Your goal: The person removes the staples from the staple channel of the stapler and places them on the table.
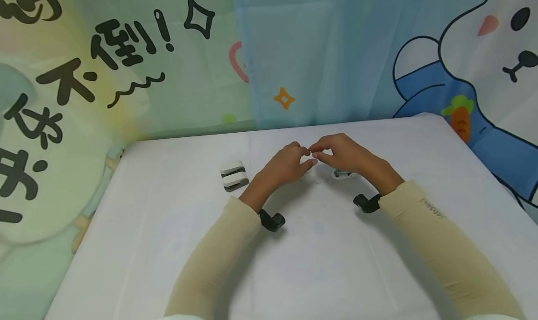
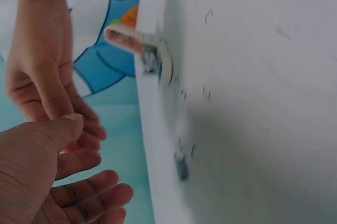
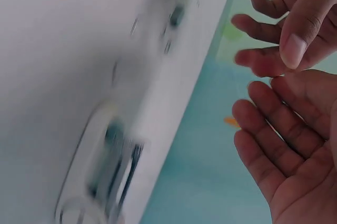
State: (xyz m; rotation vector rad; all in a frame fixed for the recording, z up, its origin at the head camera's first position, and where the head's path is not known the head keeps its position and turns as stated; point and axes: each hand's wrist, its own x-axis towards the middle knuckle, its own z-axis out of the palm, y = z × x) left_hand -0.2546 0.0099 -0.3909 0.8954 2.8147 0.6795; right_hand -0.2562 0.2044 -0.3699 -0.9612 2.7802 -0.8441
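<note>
Above the far part of the table, my left hand (image 1: 288,163) and right hand (image 1: 343,153) meet at their fingertips. Thumb and forefinger of each hand come close together there; the other fingers are loosely bent in the wrist views. Whether a tiny piece is pinched between them, I cannot tell. Beneath the right hand lies a small white stapler (image 3: 79,155), opened so its metal channel shows. Loose staples (image 2: 206,92) are scattered over the tabletop below the hands, near a short dark piece (image 2: 182,168).
A white and dark-grey object in two stacked parts (image 1: 234,176) sits left of the left hand. White cloth covers the table (image 1: 311,264). Behind the far edge hangs a printed curtain (image 1: 319,53). Each wrist wears a black camera mount (image 1: 272,221).
</note>
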